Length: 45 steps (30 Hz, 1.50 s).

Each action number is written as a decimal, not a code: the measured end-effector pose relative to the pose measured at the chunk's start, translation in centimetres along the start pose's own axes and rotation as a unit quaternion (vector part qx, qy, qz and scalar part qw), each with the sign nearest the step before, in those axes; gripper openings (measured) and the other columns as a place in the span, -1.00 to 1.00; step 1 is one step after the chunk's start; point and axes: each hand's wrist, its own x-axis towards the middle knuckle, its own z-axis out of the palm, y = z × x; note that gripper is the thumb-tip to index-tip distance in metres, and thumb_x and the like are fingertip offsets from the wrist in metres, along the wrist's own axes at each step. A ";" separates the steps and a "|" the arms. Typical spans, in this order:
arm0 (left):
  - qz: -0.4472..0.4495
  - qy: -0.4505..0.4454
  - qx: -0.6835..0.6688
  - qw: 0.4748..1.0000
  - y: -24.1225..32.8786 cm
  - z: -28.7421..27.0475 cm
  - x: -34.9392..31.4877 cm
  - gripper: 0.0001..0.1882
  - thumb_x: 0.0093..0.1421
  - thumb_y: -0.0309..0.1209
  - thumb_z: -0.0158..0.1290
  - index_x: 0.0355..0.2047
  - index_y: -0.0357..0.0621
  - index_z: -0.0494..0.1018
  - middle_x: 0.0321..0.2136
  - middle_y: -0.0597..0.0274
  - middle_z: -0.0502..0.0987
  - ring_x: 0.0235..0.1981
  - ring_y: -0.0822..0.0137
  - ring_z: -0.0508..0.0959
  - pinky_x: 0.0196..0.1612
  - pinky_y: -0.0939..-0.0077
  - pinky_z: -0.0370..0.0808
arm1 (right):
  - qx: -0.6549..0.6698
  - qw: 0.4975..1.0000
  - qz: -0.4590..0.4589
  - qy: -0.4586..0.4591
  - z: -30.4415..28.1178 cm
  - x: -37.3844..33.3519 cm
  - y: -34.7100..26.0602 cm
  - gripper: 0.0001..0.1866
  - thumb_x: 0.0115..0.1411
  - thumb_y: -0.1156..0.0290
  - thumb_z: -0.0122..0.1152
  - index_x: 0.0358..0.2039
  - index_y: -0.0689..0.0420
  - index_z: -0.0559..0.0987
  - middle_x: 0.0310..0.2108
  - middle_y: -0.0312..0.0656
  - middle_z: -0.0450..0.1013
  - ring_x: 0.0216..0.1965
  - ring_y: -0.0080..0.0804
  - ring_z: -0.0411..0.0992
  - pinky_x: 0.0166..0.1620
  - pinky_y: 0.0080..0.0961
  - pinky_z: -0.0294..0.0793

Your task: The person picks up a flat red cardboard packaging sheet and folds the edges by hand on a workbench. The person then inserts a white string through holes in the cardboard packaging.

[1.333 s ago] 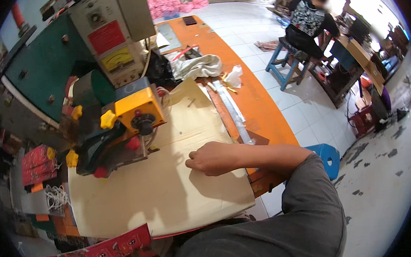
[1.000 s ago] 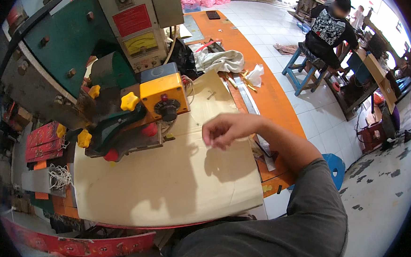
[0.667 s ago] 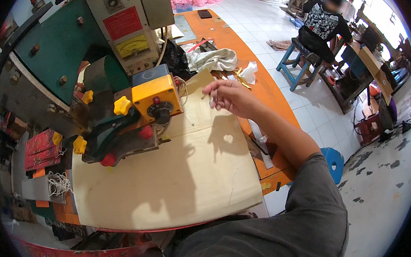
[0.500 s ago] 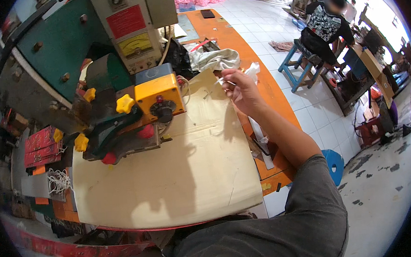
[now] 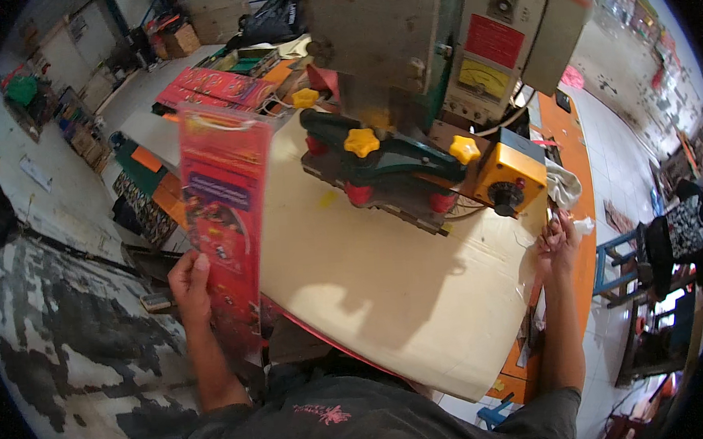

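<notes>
A long red printed plastic packaging sleeve (image 5: pixel 227 219) stands nearly upright in my left hand (image 5: pixel 190 284), thumb on its front near the left edge. Its clear upper end overlaps the left side of the cream work surface (image 5: pixel 372 291). By that surface's right edge, my right hand (image 5: pixel 558 243) is closed with curled fingers; what they hold, if anything, I cannot make out. Between the hands stands a press machine with a dark green clamp bar (image 5: pixel 388 157), yellow star knobs (image 5: pixel 361 142) and a yellow control box (image 5: pixel 514 173).
More red printed packages (image 5: pixel 215 89) lie on the far left of the bench. Behind the control box stands a grey panel with a yellow meter (image 5: pixel 484 76). A whitish cloth (image 5: pixel 563 184) lies on the orange table edge. A person sits on a blue stool (image 5: pixel 612 264) at the right.
The view has turned left. My left hand has come up from low on the left with the red packaging sleeve. The thin white piece at my right hand no longer shows clearly.
</notes>
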 end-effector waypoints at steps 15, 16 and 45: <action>-0.021 -0.062 0.008 0.998 0.1 1.3 -0.6 -0.79 0.48 -0.37 0.17 -0.21 -0.31 0.62 -0.34 0.45 0.60 -0.30 0.63 0.48 -0.20 0.58 0.46 | -0.002 1.000 0.006 0.013 2.2 -1.7 0.5 -0.89 0.51 0.25 0.21 -0.12 -0.03 0.53 -0.53 -0.48 0.49 -0.71 -0.75 0.29 -0.67 -0.73 0.23; -0.009 -0.065 0.025 0.998 0.2 1.4 -0.5 -0.78 0.48 -0.37 0.17 -0.23 -0.30 0.61 -0.36 0.46 0.58 -0.31 0.64 0.47 -0.21 0.58 0.45 | -0.003 1.000 0.002 0.003 1.8 -1.6 0.5 -0.90 0.51 0.26 0.21 -0.13 -0.02 0.52 -0.53 -0.48 0.48 -0.70 -0.76 0.29 -0.68 -0.74 0.23; -0.154 -0.379 0.104 0.906 0.2 7.5 -3.9 -0.40 0.55 -0.39 0.06 0.53 -0.20 0.25 0.52 0.13 0.30 0.37 0.42 0.41 0.34 0.47 0.43 | -0.061 0.997 0.021 -0.039 1.0 -1.6 2.5 -0.84 0.39 0.39 0.28 -0.07 0.09 0.55 -0.41 -0.47 0.42 -0.45 -0.73 0.35 -0.44 -0.79 0.32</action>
